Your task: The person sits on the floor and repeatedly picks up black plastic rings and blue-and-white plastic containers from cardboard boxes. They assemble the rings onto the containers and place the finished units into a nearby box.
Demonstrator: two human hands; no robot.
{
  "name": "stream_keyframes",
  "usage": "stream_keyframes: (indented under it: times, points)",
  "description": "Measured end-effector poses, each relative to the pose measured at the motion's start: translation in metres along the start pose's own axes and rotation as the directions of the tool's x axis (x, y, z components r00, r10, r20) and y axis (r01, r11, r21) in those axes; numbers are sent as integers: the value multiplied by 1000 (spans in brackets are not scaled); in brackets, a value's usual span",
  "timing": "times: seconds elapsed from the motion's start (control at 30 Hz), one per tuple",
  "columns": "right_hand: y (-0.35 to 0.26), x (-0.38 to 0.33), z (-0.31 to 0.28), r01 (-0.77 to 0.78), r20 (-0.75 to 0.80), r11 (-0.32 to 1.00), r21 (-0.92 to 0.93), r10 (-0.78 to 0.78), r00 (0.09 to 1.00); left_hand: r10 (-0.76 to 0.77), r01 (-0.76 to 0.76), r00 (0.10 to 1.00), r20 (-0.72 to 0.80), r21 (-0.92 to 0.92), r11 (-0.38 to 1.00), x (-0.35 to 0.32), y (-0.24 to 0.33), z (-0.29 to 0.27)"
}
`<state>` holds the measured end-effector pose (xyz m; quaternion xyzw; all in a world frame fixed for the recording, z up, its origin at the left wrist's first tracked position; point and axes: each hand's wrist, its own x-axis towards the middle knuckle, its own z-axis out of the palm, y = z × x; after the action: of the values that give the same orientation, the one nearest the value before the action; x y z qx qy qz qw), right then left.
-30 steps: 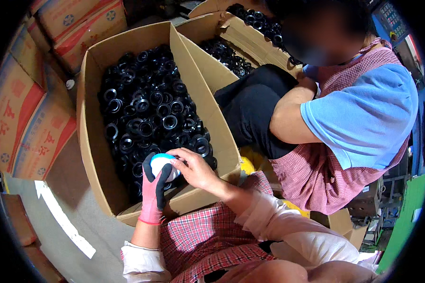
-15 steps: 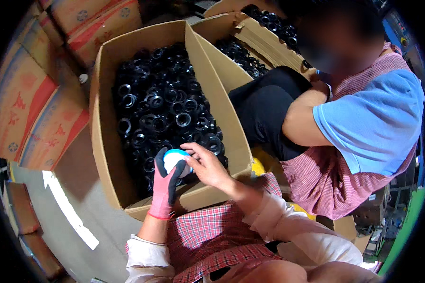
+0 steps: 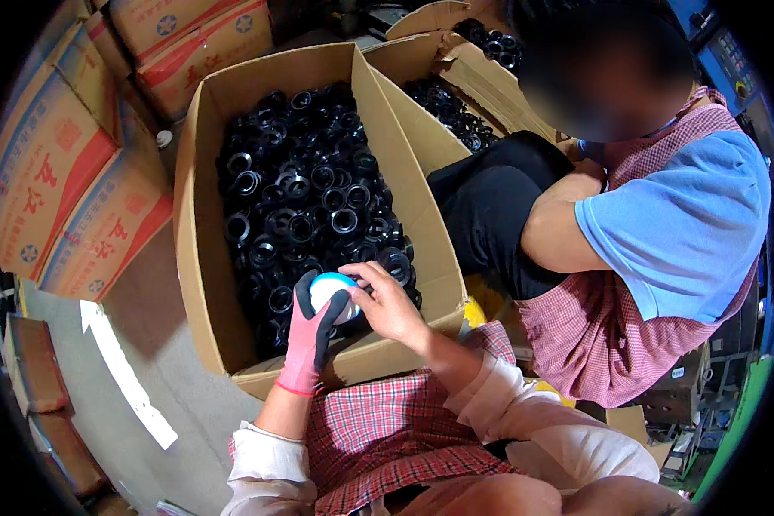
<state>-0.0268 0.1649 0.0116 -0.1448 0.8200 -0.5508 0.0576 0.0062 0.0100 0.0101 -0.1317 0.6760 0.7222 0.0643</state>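
View turned slightly: large carton (image 3: 191, 215) sits farther right in frame than second ago; green panel (image 3: 742, 421) at right edge cut to narrower strip. Co-worker's head (image 3: 606, 69) nearer large carton, covering more black parts (image 3: 494, 45) in rear carton (image 3: 490, 90). Right hand's (image 3: 396, 311) thumb shifted outward across white-and-blue round piece (image 3: 325, 291), toward its right edge.

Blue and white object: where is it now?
In the head view, left of centre, the blue and white object is in the gloved left hand, beside the right hand, over the open carton.
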Motion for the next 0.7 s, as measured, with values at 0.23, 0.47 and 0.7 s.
stream_keyframes:
  times: [0.23,0.47,0.7]
  points:
    - [-3,1,-2,-81,4,992,99,81,997,-10,10,1000,-9,-16,1000,1,-3,-1]
    - [1,1,0,-69,2,985,158,70,998,57,-56,998,-2,92,994,-1,2,1]
    - [-1,1,1,-13,-69,991,134,23,997,-17,16,1000,-19,-38,999,-2,3,0]
